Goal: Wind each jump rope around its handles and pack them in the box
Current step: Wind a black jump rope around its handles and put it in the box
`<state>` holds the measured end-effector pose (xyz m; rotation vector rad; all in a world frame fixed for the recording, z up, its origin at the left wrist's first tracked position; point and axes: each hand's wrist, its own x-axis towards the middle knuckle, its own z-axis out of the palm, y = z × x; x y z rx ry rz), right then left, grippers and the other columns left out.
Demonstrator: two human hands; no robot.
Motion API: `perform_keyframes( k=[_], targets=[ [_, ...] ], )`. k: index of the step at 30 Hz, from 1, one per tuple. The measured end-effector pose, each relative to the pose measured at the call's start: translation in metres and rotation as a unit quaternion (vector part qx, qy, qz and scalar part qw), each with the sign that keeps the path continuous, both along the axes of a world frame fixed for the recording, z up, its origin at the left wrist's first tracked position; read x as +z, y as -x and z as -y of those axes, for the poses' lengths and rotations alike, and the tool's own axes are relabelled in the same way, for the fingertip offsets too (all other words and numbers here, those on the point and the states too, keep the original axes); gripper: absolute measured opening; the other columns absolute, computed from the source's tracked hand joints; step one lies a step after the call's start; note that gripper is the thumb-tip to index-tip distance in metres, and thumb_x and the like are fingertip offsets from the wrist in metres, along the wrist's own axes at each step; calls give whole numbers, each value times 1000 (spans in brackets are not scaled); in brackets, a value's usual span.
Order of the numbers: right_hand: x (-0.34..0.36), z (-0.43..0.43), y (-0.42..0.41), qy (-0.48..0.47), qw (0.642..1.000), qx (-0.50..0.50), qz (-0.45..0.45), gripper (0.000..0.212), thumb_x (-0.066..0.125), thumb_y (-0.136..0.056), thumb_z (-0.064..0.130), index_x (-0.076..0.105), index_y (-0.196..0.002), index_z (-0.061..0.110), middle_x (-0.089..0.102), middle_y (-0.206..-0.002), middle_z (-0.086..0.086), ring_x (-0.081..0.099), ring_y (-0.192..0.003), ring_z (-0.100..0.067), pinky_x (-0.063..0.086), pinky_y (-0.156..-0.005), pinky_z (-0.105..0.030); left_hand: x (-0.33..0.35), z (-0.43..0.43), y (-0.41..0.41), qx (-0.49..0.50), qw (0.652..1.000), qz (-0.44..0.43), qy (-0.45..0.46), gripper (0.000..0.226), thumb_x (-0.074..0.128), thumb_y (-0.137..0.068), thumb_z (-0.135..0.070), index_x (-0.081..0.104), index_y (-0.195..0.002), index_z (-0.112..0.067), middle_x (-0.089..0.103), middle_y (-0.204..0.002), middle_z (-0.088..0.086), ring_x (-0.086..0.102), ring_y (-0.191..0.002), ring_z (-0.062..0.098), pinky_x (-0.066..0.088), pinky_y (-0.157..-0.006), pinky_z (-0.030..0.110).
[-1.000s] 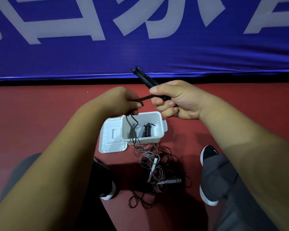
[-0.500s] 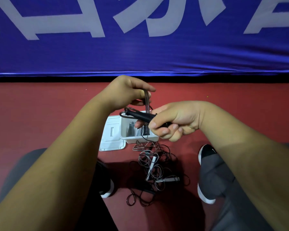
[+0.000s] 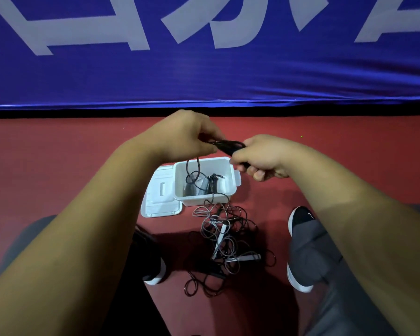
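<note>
Red floor (image 3: 58, 166), blue banner (image 3: 204, 81) with white lettering behind. Right hand (image 3: 262, 156) fisted around black handles (image 3: 228, 145), long axis near level, tips pointing left. Left hand (image 3: 187, 137) pinches their black cord (image 3: 197, 166), which hangs into the open white box (image 3: 228, 190). Tangled ropes (image 3: 226, 241) lie just in front.

Floor: red (image 3: 58, 166), under your shoes (image 3: 298, 215).
On it: open white box (image 3: 230, 190), its lid (image 3: 155, 204), tangled jump ropes (image 3: 226, 241) just beside.
</note>
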<state>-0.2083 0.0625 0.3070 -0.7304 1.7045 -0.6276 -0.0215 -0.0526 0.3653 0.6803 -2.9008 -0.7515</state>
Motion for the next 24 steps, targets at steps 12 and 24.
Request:
perform_keyframes(
  k=[12, 24],
  targets=[
    [9, 8, -11, 155, 972, -116, 131, 37, 80, -93, 44, 60, -106, 16, 52, -72, 1, 29, -52, -7, 19, -42, -21, -30, -7, 9, 179, 974, 72, -116, 20, 56, -101, -11, 68, -91, 1, 74, -69, 15, 73, -54, 29, 64, -57, 41],
    [30, 9, 2, 186, 919, -214, 276, 30, 64, -102, 47, 55, -95, 20, 49, -69, 2, 23, -47, -5, 17, -36, -19, -6, -8, -5, 46, 931, -114, -344, 23, 56, -108, -13, 70, -126, -9, 78, -104, 14, 73, -97, 22, 58, -94, 37]
  ],
)
